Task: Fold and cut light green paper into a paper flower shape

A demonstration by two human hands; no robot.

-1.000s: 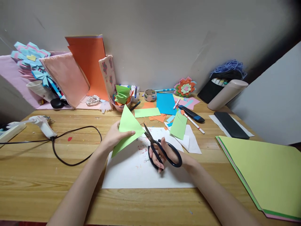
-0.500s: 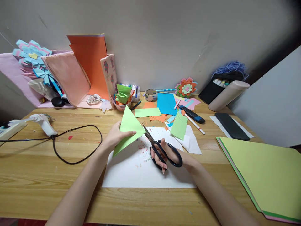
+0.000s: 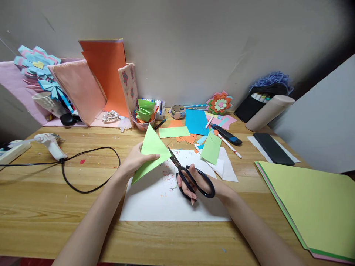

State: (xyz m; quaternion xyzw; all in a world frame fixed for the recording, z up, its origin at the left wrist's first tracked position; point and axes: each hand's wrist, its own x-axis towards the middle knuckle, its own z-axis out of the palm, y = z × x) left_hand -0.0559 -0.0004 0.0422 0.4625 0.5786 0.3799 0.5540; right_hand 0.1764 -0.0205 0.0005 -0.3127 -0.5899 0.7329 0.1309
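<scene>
My left hand (image 3: 135,160) pinches a folded light green paper (image 3: 154,147), thumb on its front face and the other fingers behind. The paper is a triangle held tilted above a white sheet (image 3: 155,207) with coloured marks. Black-handled scissors (image 3: 181,170) are in my right hand (image 3: 191,183), with fingers through the loops. Their blade tips are at the right corner of the green paper; I cannot tell whether they touch it. Behind the scissors, a green paper piece (image 3: 212,147) lies on white scraps.
A hot glue gun (image 3: 51,146) with a looped black cable (image 3: 85,192) lies at left. Along the back are a bowl of green and orange paper (image 3: 144,125), a tape roll (image 3: 178,111) and a utility knife (image 3: 226,134). Coloured sheets (image 3: 310,203) are stacked at right, near a phone (image 3: 273,148).
Almost nothing differs. The folded green paper has shifted very slightly in my left hand, its lower corner a little to the left; the scissors stay in place.
</scene>
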